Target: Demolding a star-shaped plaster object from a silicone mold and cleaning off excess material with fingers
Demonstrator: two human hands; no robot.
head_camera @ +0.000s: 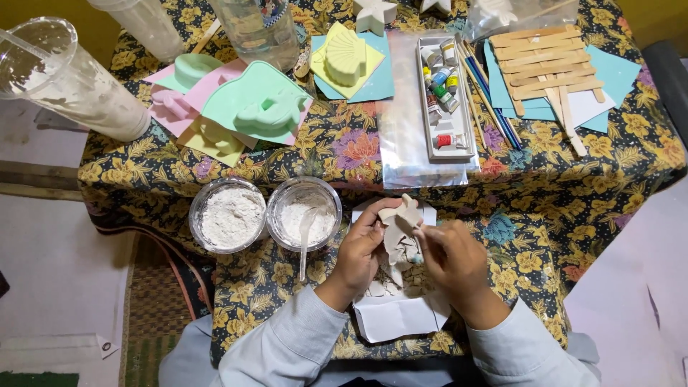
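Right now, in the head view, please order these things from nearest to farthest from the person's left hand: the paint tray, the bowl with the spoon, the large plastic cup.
From the left hand:
1. The bowl with the spoon, just left of the hand, near the table's front.
2. The paint tray, up and to the right, past the middle of the table.
3. The large plastic cup, lying at the far left corner.

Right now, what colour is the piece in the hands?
Off-white, plain and unpainted; the plaster piece shows best in the head view.

Bright, even light from above; shadows soft and short. Slight glare on plastic sleeve. Centre sharp; edges curved, plastic cup at corner stretched.
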